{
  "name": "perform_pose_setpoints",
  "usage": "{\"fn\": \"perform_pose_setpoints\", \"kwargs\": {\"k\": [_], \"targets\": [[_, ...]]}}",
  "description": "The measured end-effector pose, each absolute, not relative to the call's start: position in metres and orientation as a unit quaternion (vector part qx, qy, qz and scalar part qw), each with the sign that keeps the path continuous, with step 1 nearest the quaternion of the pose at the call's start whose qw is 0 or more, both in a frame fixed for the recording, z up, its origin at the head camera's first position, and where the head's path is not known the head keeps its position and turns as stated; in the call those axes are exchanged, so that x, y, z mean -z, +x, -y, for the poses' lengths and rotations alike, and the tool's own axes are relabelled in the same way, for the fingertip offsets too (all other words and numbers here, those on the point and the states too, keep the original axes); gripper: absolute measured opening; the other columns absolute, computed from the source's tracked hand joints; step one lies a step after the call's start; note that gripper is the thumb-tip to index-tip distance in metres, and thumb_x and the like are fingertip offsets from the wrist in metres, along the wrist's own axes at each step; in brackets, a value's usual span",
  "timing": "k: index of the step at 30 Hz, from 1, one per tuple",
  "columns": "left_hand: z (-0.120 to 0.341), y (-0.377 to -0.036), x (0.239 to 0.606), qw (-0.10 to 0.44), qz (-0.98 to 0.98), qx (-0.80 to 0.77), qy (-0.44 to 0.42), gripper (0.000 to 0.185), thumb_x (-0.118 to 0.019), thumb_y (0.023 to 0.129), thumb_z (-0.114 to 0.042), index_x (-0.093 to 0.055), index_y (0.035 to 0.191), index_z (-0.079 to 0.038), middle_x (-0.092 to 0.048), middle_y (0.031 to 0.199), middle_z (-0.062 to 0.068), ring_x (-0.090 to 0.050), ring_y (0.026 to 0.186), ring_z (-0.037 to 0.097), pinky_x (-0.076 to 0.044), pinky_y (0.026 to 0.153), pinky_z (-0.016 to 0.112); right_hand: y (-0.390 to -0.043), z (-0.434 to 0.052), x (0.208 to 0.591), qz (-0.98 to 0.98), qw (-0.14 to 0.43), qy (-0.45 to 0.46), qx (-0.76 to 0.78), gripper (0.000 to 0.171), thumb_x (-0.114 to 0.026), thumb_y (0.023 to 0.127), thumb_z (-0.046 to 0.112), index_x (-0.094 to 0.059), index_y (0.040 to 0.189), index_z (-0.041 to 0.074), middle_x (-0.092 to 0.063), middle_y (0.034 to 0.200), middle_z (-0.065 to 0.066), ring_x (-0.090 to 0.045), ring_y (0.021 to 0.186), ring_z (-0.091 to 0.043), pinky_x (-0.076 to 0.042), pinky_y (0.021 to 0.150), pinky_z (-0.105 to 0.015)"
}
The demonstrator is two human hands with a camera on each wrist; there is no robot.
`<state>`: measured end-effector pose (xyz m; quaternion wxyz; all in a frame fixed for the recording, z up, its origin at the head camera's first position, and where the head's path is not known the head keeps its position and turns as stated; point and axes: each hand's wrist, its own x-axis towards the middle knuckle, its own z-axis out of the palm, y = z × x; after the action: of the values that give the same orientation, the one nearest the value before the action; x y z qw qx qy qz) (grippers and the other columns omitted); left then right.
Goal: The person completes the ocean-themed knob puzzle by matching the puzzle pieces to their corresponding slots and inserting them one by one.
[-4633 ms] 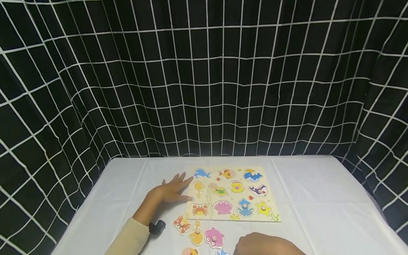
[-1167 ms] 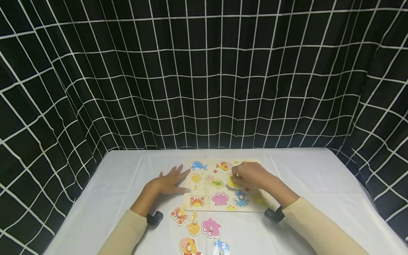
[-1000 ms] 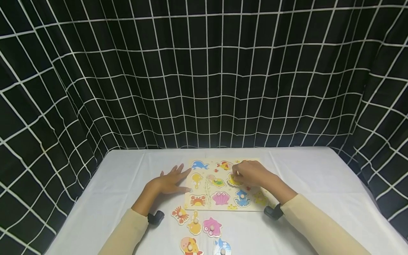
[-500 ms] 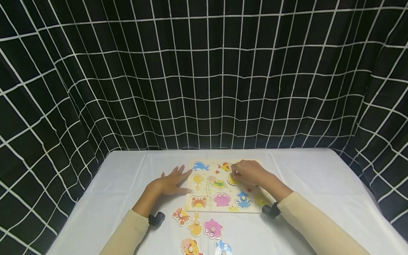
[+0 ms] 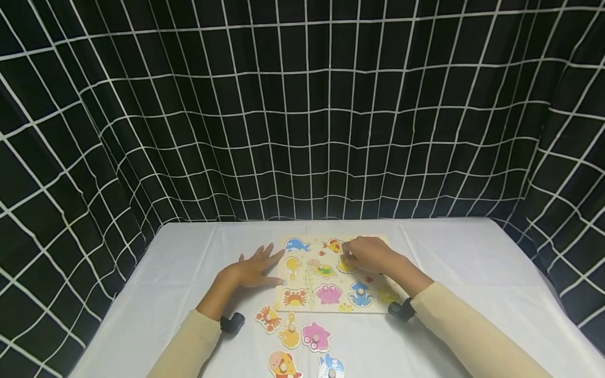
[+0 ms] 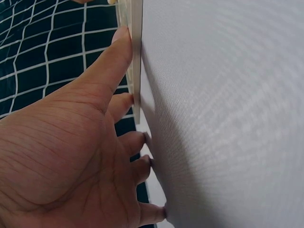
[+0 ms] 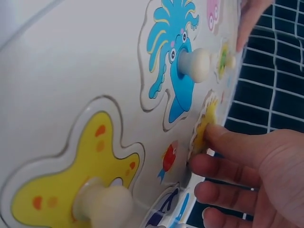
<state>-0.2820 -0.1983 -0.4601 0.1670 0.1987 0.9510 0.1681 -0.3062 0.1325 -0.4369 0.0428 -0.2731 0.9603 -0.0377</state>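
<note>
Partly tilted, the yellow piece [image 7: 204, 127] sits under right-hand fingers [image 7: 228, 145].

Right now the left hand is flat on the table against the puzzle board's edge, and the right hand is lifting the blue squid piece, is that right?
Not quite. The right hand is pinching the yellow piece, not the blue squid piece, which sits untouched in the puzzle board, as the right wrist view shows. The left hand is as you said.
</note>
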Motion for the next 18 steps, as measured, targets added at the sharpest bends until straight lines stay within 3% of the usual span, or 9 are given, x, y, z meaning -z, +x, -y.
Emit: {"fn": "perform_pose_setpoints", "kwargs": {"k": [8, 18], "targets": [[0.199, -0.2833, 0.4611, 0.166, -0.951, -0.167, 0.203, 0.088, -0.062, 0.092, -0.062, -0.024, 0.163, -0.024, -0.008, 0.17, 0.015, -0.003, 0.156, 0.038, -0.004, 0.115, 0.074, -0.3053, -0.1308, 0.4334, -0.958, 0.048, -0.283, 0.025, 0.01, -0.068, 0.099, 0.026, -0.07, 0.105, 0.019, -0.071, 0.089, 0.005, -0.054, 0.071, -0.012, -0.049, 0.069, -0.034], [0.199, -0.2848, 0.4631, 0.168, -0.951, -0.163, 0.201, 0.089, -0.062, 0.092, -0.063, -0.024, 0.163, -0.025, -0.007, 0.17, 0.014, -0.003, 0.156, 0.038, -0.005, 0.115, 0.074, -0.3083, -0.1298, 0.4347, -0.952, 0.053, -0.302, -0.008, 0.006, -0.066, 0.099, 0.022, -0.064, 0.097, 0.017, -0.057, 0.074, 0.007, -0.05, 0.067, -0.013, -0.043, 0.063, -0.032]]}}
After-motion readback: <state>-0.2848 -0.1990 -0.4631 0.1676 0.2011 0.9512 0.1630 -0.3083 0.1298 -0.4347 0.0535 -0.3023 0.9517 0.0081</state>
